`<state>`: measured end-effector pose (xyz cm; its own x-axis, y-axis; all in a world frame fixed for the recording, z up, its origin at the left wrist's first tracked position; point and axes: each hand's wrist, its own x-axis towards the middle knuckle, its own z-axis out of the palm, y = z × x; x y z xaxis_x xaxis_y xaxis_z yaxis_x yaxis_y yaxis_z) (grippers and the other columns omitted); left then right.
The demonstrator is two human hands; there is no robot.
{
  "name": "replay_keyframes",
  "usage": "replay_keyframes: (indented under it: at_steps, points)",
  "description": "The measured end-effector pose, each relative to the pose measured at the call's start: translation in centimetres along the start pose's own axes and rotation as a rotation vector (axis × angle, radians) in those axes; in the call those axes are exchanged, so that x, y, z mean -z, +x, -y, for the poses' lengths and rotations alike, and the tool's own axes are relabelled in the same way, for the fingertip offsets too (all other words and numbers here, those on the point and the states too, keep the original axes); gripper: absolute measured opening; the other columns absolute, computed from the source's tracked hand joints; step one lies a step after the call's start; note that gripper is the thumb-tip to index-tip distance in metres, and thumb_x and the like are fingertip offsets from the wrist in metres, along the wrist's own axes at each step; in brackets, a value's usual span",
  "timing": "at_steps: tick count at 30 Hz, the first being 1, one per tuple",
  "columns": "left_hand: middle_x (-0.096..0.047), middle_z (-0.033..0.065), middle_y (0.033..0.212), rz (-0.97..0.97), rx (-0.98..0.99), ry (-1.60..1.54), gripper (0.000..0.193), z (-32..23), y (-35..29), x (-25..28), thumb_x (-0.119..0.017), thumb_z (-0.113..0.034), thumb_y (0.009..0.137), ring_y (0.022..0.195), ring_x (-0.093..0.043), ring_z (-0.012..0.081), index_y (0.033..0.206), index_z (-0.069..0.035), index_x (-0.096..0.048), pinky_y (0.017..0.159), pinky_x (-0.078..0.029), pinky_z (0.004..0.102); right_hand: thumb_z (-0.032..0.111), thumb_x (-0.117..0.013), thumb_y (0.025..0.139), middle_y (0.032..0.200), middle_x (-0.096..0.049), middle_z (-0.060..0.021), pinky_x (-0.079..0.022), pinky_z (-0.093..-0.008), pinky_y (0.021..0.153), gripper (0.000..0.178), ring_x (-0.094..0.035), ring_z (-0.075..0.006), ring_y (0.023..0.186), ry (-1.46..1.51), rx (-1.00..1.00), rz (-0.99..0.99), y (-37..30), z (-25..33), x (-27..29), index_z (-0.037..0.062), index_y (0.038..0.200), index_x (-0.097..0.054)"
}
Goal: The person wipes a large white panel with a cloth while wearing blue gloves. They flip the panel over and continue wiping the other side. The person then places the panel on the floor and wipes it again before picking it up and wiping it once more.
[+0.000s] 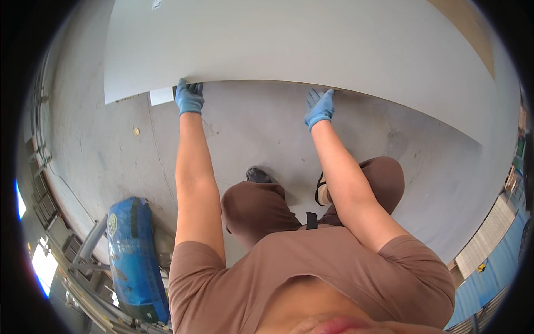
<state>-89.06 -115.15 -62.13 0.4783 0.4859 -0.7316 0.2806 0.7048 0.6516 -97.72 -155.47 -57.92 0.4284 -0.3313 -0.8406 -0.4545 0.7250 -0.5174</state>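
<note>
A large pale grey panel [278, 42] spans the far part of the view, its near edge running across in front of me. My left hand [189, 100], in a light blue glove, is closed on that edge, with some fingers hidden beneath it. Further right, my right hand [320, 107], gloved alike, holds the same edge, its fingers pointing away from me. Both arms are stretched forward. Beside my left hand, a small white rectangular piece [162, 96] shows under the panel's edge.
Grey concrete floor [245, 128] lies around my feet, with a thin crack on the left. A blue plastic sack [133, 259] rests at lower left near metal frames [83, 250]. A brown sheet [470, 28] shows at far right; blue sheeting [492, 284] lies lower right.
</note>
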Motion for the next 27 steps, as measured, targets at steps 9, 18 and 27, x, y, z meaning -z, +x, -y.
replay_keyframes:
  at_steps: [9,18,27]
  points:
    - [-0.07,0.0081,0.126,0.057,0.057,-0.225,0.041,0.9,3.3,0.0,-0.078,-0.034,0.096,0.11,-0.069,0.0291,0.128,-0.014,-0.063,0.088,-0.064,0.0465,0.06,-0.045,0.109,0.154,-0.056,-0.0216,-0.034,-0.0456,0.125,0.079,-0.054,-0.034,0.143,-0.083,0.038,-0.023,-0.2,1.3,-0.1,-0.0015,0.158,-0.038]
    - [-0.078,0.0059,0.112,0.022,0.143,-0.194,0.034,0.6,4.5,0.1,-0.085,-0.034,0.09,0.103,-0.073,0.0302,0.116,-0.017,-0.071,0.09,-0.064,0.0528,0.05,-0.062,0.104,0.13,-0.072,-0.0164,-0.045,-0.0476,0.113,0.055,-0.068,-0.0308,0.123,-0.042,0.016,-0.009,3.5,1.3,1.4,0.0062,0.136,-0.058]
    - [-0.076,0.0086,0.115,0.058,0.068,-0.152,0.032,0.7,4.0,0.1,-0.075,-0.031,0.099,0.103,-0.074,0.0314,0.125,-0.014,-0.068,0.084,-0.066,0.0516,0.043,-0.066,0.104,0.117,-0.073,-0.0077,-0.049,-0.0449,0.108,0.035,-0.07,-0.026,0.112,-0.005,0.056,0.011,4.2,0.8,2.0,0.0143,0.124,-0.065]
